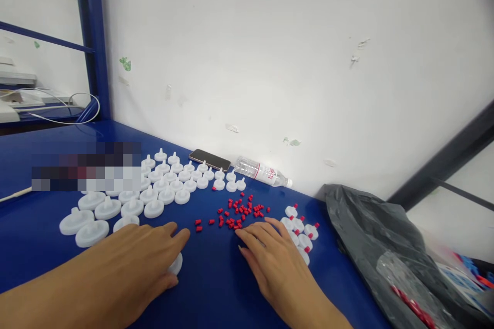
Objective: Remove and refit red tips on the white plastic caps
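My left hand (142, 259) is closed around a white plastic disc (176, 265), mostly hidden under the fingers. My right hand (272, 254) reaches to the near edge of a scatter of small red caps (243, 209); its fingers are stretched out, with the thumb apart from the index finger and nothing visible between them. Many white discs with short upright nozzles (154, 207) stand in a group beyond my left hand. To the right of my right hand sits a smaller cluster of white discs with red caps on their nozzles (298, 224).
A phone (210, 159) and a clear plastic bottle (262, 170) lie along the white wall. A dark grey plastic bag (358, 236) covers the right side of the blue table (216, 288), with a clear bag of red pieces (409, 293) on it. Blurred-out items are at left.
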Demonstrator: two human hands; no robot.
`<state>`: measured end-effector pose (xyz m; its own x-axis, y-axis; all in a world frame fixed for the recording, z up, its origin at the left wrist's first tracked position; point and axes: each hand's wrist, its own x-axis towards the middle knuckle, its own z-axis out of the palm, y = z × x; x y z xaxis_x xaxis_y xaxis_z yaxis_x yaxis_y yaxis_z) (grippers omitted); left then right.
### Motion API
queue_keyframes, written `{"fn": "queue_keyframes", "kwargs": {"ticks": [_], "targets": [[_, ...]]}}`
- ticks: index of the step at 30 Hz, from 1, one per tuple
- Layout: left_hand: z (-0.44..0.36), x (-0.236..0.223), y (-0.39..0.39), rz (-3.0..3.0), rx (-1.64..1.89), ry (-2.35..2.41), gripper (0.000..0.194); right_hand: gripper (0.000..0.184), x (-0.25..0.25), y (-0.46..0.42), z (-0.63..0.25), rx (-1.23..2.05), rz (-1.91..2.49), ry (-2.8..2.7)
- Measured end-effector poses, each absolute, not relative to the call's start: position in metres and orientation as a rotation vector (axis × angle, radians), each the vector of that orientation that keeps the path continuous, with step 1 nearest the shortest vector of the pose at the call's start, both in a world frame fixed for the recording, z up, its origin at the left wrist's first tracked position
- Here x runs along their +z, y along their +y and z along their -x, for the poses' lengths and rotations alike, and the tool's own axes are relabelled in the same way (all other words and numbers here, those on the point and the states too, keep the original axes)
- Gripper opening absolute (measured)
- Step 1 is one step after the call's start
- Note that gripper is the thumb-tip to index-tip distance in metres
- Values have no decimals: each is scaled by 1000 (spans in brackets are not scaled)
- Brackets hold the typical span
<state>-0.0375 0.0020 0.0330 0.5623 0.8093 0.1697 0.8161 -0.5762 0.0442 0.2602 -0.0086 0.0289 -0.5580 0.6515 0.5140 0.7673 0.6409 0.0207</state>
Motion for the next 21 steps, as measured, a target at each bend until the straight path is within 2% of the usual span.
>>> {"fn": "queue_keyframes", "kwargs": {"ticks": [4, 11, 13, 18, 21], "targets": [[41, 22, 4, 2653, -223, -1335, 55, 36, 27, -8, -259, -335, 1066, -2398], [35, 34, 0, 2689, -224, -1259, 58, 20, 29, -10, -260, -248, 1012, -2393], [28, 46, -3, 2690, -209, -1221, 56, 20, 29, -10, -260, -266, 971, -2400], [15, 68, -6, 2664, -137, -1100, 50, 40, 33, -14, -257, -363, 945, -2396], [10, 74, -6, 2692, -103, -1198, 41, 27, 42, -19, -253, -104, 933, -2232]]}}
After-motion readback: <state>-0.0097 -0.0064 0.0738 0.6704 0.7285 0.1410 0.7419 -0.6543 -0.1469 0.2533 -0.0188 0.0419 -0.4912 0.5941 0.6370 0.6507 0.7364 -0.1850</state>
